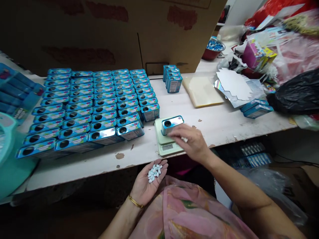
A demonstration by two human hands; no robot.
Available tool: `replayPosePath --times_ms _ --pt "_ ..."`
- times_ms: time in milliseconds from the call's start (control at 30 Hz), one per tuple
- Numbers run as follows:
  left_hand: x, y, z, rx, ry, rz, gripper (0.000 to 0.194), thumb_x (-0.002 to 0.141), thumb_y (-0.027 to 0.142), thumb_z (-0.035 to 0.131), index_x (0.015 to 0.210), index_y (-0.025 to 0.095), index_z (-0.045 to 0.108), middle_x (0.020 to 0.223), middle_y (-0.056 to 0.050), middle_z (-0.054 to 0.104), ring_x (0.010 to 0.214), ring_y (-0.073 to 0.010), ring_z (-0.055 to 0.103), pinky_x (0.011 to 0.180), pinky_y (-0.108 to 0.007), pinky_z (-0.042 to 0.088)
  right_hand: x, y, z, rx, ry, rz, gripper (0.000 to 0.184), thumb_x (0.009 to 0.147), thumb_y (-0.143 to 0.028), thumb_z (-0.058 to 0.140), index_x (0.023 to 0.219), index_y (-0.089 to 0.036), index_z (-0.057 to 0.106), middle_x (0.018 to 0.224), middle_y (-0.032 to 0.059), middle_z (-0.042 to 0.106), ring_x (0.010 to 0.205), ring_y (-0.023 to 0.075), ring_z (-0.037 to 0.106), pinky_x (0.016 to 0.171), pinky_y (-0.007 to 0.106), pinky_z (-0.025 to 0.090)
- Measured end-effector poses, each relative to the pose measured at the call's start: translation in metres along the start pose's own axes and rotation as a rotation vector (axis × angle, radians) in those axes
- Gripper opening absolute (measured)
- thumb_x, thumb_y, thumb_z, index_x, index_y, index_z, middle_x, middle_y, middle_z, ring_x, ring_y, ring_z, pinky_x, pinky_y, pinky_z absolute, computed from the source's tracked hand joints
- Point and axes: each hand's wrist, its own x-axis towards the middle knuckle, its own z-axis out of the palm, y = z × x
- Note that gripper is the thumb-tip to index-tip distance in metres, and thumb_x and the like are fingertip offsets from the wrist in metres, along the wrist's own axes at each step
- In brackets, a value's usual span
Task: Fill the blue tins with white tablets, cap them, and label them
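The left hand lies open under white sweets; the right hand is by a blue tin on the scale, its grip too blurry to tell. Rows of open tins stand on the table, maybe full, maybe not

The left hand cups small white candies — the right hovers near a tin.
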Motion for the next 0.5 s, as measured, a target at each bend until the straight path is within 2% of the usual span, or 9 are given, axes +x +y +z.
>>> replayPosePath --times_ms 67,133,200,300,400,500 --pt "-0.001 -0.002 0.0 -0.007 0.002 -0.011 0.019 0.079 0.013 0.044 0.082 0.006 0.061 0.083 -0.012 0.066 0.08 -0.0179 0.063 0.072 -0.028 0.052 -0.022 -0.013 0.008 0.026 -0.138 -0.058 0.019 0.083 -0.019 0.044 0.093 -0.02 0.06 0.09 0.0047 0.059 0.088 0.0125 0.054 0.077 0.026 0.046" --pt "-0.002 -0.006 -0.003 0.012 0.018 -0.058 0.017 0.079 0.014 0.044 0.08 0.008 0.06 0.076 -0.009 0.066 0.069 -0.0147 0.063 0.062 -0.024 0.053 -0.041 -0.016 0.012 0.009 -0.175 -0.065 0.02 0.082 -0.02 0.046 0.097 -0.021 0.059 0.097 0.006 0.058 0.092 0.014 0.053 0.079 0.029 0.046" --pt "-0.004 -0.01 -0.008 0.057 0.037 -0.116 0.016 0.079 0.016 0.045 0.08 0.009 0.059 0.075 -0.009 0.064 0.062 -0.0128 0.061 0.051 -0.02 0.05 -0.053 -0.007 0.01 -0.031 -0.054 0.03 0.023 0.081 -0.02 0.048 0.101 -0.022 0.057 0.102 0.0065 0.056 0.095 0.0153 0.051 0.082 0.032 0.045" --pt "-0.004 -0.011 -0.016 0.067 0.013 -0.136 0.013 0.079 0.016 0.045 0.077 0.01 0.057 0.069 -0.006 0.059 0.054 -0.0074 0.055 0.037 -0.012 0.04 -0.053 0.019 -0.005 -0.068 0.15 0.202 0.031 0.079 -0.021 0.051 0.11 -0.025 0.052 0.108 0.0065 0.052 0.1 0.0169 0.049 0.079 0.032 0.047" --pt "-0.002 0.0 -0.016 0.053 -0.027 -0.061 0.012 0.08 0.016 0.044 0.075 0.011 0.054 0.064 -0.001 0.05 0.045 -0.0013 0.044 0.03 -0.007 0.026 -0.039 0.039 -0.018 -0.076 0.18 0.245 0.041 0.077 -0.025 0.053 0.118 -0.027 0.045 0.115 0.0067 0.046 0.102 0.0186 0.048 0.075 0.032 0.049" --pt "0.004 0.021 -0.006 0.157 -0.049 0.099 0.01 0.079 0.015 0.046 0.079 0.011 0.055 0.063 0.001 0.047 0.042 0.0006 0.036 0.028 -0.006 0.021 -0.021 0.047 -0.019 -0.093 0.133 0.206 0.05 0.076 -0.029 0.055 0.123 -0.028 0.039 0.121 0.0066 0.042 0.107 0.0205 0.044 0.08 0.035 0.046"
